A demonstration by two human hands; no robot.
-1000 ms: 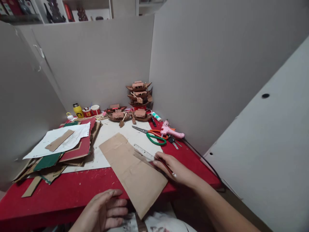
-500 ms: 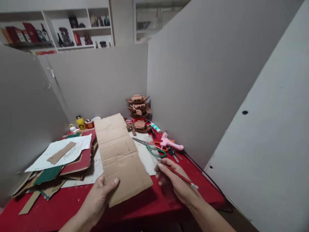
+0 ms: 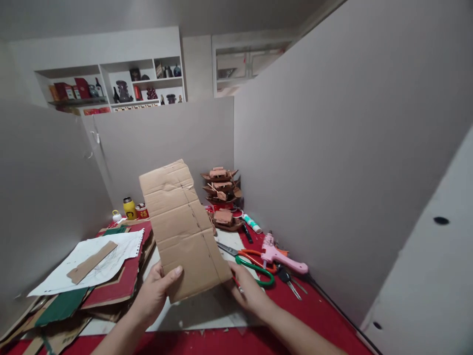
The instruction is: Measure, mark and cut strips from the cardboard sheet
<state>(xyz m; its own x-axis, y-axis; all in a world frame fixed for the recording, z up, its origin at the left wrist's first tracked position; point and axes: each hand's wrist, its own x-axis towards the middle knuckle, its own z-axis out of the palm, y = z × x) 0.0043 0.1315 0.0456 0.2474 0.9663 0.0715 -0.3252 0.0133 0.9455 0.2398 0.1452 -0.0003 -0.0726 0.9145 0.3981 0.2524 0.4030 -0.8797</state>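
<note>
A long piece of brown cardboard (image 3: 185, 222), creased across and marked with dark dashes along its right side, is held up over the table. My left hand (image 3: 155, 291) grips its lower left edge, thumb on the front face. At the lower right edge is my right hand (image 3: 246, 291), its fingertips partly hidden behind the cardboard; a red pencil (image 3: 238, 285) is held in it. Scissors with green handles (image 3: 264, 276) lie just beyond my right hand, beside orange-handled ones (image 3: 254, 255).
Left, paper (image 3: 121, 266) and a cardboard strip (image 3: 92, 261) top stacked board. A pink glue gun (image 3: 283, 256) and keys (image 3: 290, 281) lie right. Small brown model boats (image 3: 221, 187) stand behind. Grey panels (image 3: 166, 133) enclose the red-covered table (image 3: 199, 342).
My right hand has moved left to the cardboard's edge, pencil still in it. The cardboard is tilted more upright, and the view has tipped upward.
</note>
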